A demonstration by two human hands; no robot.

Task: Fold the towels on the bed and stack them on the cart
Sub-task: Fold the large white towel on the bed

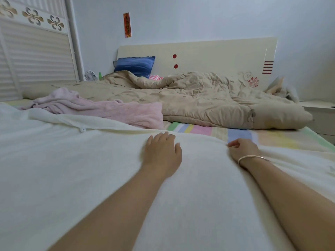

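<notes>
A large white towel (76, 160) lies spread over the near part of the bed and fills most of the foreground. My left hand (162, 153) rests flat on it near its far edge, fingers straight. My right hand (243, 148), with a thin bracelet on the wrist, has its fingers curled and pinches the towel's far edge. A crumpled pink towel (101, 107) lies behind the white one, to the left. No cart is in view.
A rumpled beige quilt (208, 98) covers the far half of the bed, over a pastel striped sheet (239, 134). A blue pillow (135, 66) leans on the headboard (208, 53). A wardrobe (36, 51) stands at left, a small fan (90, 75) beside it, a nightstand (320, 111) at right.
</notes>
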